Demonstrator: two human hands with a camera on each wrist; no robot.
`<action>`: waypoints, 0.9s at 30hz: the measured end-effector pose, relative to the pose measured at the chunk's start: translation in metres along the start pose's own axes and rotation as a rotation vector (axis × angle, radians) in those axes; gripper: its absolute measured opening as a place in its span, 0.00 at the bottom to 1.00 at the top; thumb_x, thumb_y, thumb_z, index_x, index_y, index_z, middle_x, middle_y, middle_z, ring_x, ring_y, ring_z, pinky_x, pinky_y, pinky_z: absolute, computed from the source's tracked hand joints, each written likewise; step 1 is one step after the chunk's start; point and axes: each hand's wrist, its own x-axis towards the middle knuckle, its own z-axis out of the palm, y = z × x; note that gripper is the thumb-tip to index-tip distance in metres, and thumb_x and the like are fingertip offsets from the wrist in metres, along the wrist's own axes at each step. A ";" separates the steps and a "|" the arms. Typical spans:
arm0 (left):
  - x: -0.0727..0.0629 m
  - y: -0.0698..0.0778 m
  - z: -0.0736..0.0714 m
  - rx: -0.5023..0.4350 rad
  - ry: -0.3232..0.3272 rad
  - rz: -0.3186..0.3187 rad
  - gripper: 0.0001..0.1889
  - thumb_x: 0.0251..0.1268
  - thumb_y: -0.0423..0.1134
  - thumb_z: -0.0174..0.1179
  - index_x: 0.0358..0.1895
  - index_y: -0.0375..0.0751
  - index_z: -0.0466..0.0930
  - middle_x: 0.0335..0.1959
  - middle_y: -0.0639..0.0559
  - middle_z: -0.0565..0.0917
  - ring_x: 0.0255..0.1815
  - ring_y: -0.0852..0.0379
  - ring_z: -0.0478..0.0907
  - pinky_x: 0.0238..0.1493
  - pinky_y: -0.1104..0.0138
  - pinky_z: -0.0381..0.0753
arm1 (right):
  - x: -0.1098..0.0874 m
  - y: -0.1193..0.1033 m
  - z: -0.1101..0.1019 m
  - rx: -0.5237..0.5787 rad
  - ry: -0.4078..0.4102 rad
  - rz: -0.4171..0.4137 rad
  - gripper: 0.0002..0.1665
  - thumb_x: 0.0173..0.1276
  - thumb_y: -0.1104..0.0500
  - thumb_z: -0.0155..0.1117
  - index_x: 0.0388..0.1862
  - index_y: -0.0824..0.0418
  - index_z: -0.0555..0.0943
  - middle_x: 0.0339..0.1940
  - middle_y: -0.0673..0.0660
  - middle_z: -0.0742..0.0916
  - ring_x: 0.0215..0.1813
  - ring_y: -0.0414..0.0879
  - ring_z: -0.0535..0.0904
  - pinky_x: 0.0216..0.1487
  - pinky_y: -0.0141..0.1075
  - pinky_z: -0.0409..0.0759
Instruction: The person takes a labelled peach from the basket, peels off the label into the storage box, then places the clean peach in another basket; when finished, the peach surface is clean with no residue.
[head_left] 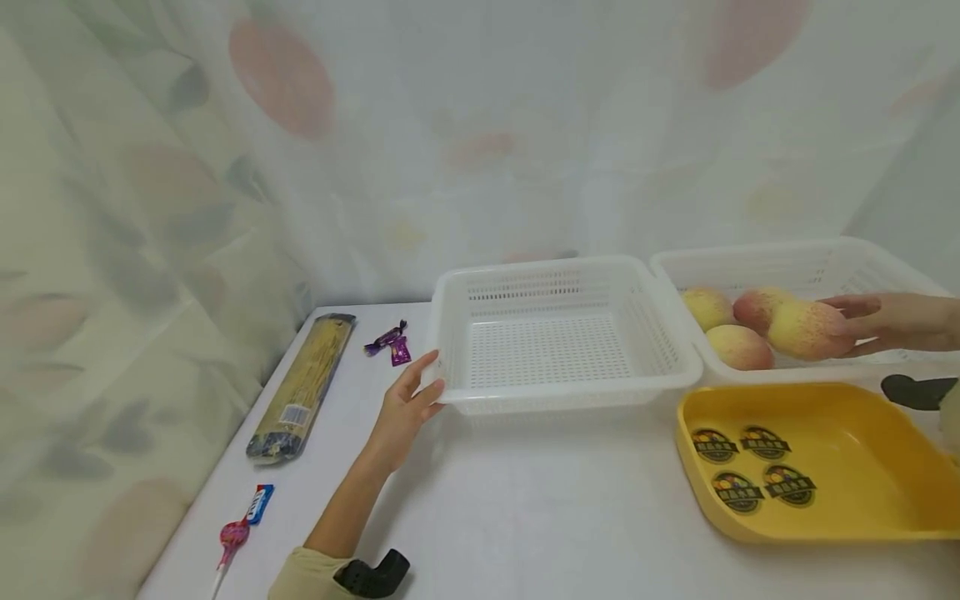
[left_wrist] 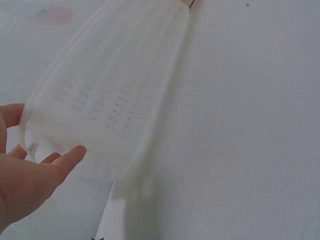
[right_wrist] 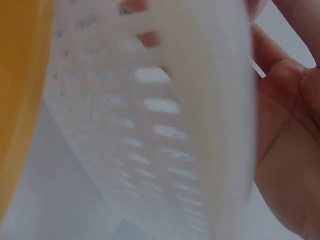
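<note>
My left hand holds the left front corner of a white plastic basket, its fingers at the rim. In the left wrist view the basket's slotted side slopes away from the hand. At the right, a second white basket holds several yellow-and-red peaches. My right hand reaches in over this basket and grips the nearest peach, thumb and fingers at its right side. The right wrist view shows the palm behind the basket's slotted wall, with the peach mostly hidden.
A yellow tray with several round stickers stands in front of the right basket. On the left lie a long pack of noodle-like sticks, purple-wrapped candies, a lollipop and a small blue-and-red packet. A patterned curtain hangs behind.
</note>
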 end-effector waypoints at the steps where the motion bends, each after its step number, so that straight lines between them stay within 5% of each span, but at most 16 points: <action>1: 0.000 0.000 0.000 -0.003 -0.002 0.000 0.29 0.71 0.34 0.53 0.73 0.43 0.57 0.72 0.44 0.57 0.67 0.38 0.61 0.60 0.63 0.72 | -0.001 0.002 -0.001 0.021 -0.016 0.024 0.48 0.75 0.52 0.53 0.70 0.80 0.38 0.64 0.84 0.59 0.57 0.68 0.71 0.52 0.60 0.76; 5: -0.001 0.001 0.002 -0.015 0.001 0.002 0.29 0.71 0.33 0.53 0.72 0.43 0.57 0.72 0.45 0.57 0.67 0.38 0.61 0.60 0.63 0.73 | -0.001 0.006 -0.002 0.133 -0.074 0.096 0.49 0.74 0.53 0.54 0.69 0.81 0.35 0.61 0.77 0.69 0.57 0.63 0.73 0.55 0.60 0.74; 13: -0.001 0.001 0.000 0.001 0.004 0.016 0.29 0.71 0.33 0.52 0.73 0.40 0.55 0.72 0.43 0.57 0.66 0.37 0.62 0.61 0.61 0.72 | 0.001 0.007 -0.003 0.133 -0.097 0.181 0.51 0.74 0.52 0.55 0.68 0.83 0.34 0.58 0.70 0.75 0.57 0.60 0.73 0.58 0.61 0.70; 27: -0.001 0.000 -0.002 -0.011 -0.014 0.008 0.29 0.71 0.34 0.53 0.73 0.43 0.56 0.72 0.45 0.58 0.67 0.37 0.61 0.60 0.62 0.72 | 0.010 0.011 0.004 0.250 -0.126 0.188 0.50 0.75 0.50 0.51 0.70 0.78 0.33 0.57 0.62 0.77 0.56 0.57 0.74 0.58 0.57 0.73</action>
